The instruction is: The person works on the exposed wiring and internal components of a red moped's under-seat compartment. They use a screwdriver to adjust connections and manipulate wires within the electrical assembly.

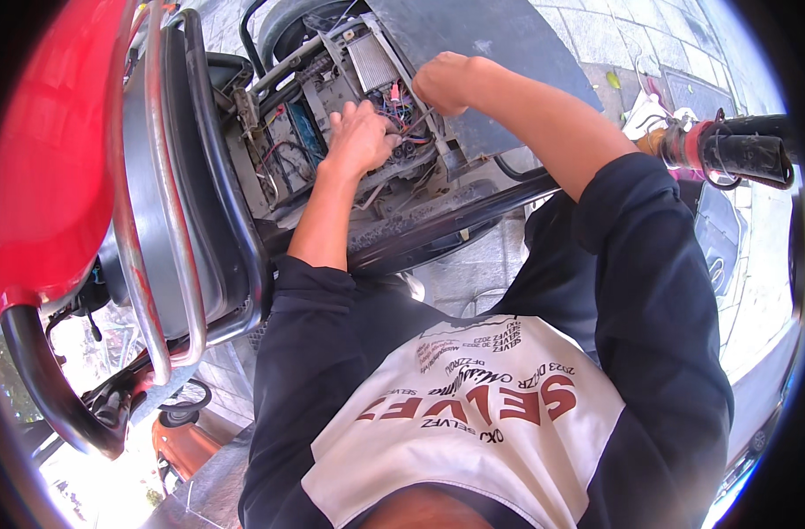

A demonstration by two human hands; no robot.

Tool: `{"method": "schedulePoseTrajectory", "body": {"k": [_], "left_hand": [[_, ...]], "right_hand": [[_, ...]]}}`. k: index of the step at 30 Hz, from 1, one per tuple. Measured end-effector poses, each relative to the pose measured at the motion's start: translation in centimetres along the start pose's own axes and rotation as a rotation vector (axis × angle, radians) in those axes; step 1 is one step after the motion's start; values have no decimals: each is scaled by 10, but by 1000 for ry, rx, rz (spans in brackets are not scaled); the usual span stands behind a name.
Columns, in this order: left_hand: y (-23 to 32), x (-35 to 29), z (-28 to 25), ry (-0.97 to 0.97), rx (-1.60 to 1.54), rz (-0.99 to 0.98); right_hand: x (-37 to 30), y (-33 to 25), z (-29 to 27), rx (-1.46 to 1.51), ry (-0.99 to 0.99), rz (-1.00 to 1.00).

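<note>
An opened compartment of a vehicle (332, 84) lies before me, full of dusty parts and wiring. My left hand (360, 141) reaches into it with bent fingers, over a tangle of coloured wires (413, 132). Its fingertips are hidden, and what they grip cannot be made out. At the compartment's right edge, beside a flat dark panel (517, 53), my right hand (443, 84) is closed; anything inside it is hidden. Between the hands sit a ribbed metal box (373, 62) and a red connector (395, 92). A blue part (304, 132) lies left of my left hand.
On the left stand a black seat (169, 194), bent metal rails (129, 229) and a red body panel (50, 132). A black frame tube (455, 216) crosses between me and the compartment. To the right juts a taped dark tube (728, 150). Paving (675, 53) lies beyond.
</note>
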State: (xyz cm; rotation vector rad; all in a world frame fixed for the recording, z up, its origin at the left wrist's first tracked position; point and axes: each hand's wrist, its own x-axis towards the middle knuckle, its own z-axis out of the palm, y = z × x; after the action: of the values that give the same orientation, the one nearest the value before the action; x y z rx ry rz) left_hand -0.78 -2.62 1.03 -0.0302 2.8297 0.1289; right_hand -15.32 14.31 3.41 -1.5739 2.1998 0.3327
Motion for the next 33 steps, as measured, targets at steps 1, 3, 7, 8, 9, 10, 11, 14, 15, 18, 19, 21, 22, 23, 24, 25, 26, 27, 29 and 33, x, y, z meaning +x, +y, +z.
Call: {"method": "schedulePoseTrajectory", "body": {"k": [1, 3, 7, 8, 9, 10, 11, 14, 15, 18, 19, 21, 22, 23, 24, 25, 26, 27, 29, 33], "left_hand": [[0, 0, -2, 1, -11, -18], [1, -4, -7, -36, -27, -8], [-1, -1, -2, -75, -31, 31], [0, -1, -2, -76, -22, 32], [0, 0, -1, -77, -14, 32], [1, 0, -1, -78, -5, 33], [0, 1, 0, -75, -4, 37], [-1, 1, 3, -60, -3, 39], [-1, 1, 3, -52, -6, 32], [0, 1, 1, -37, -26, 15], [0, 1, 1, -33, -35, 9], [0, 1, 2, -34, -35, 8], [0, 1, 2, -34, -35, 6], [0, 1, 2, -35, -37, 2], [0, 2, 2, -35, -39, -2], [0, 2, 2, -35, -41, -6], [0, 2, 2, -34, -45, -9], [0, 2, 2, -32, -50, -13], [1, 1, 1, -29, -58, -22], [2, 1, 1, -15, -62, -21]], "right_hand": [[-2, 0, -1, 21, 1, 3], [-5, -1, -3, 44, -2, 1], [-4, 1, 2, 92, 40, 13], [-1, 1, 6, 114, 62, 19], [2, 2, 10, 110, 62, 17], [6, 3, 13, 105, 61, 14], [9, 3, 14, 99, 62, 9], [14, 6, 15, 77, 59, -10], [14, 6, 15, 80, 61, -11], [11, 7, 12, 91, 65, -8], [9, 8, 11, 96, 66, -5], [8, 8, 12, 103, 77, -2], [10, 9, 14, 105, 88, -4], [11, 9, 15, 105, 98, -6], [11, 10, 15, 109, 103, -5], [11, 10, 16, 113, 107, -4], [10, 9, 14, 115, 110, -5], [9, 8, 11, 116, 107, -6], [6, 8, 7, 117, 101, -5], [8, 9, 9, 129, 96, 6]]}}
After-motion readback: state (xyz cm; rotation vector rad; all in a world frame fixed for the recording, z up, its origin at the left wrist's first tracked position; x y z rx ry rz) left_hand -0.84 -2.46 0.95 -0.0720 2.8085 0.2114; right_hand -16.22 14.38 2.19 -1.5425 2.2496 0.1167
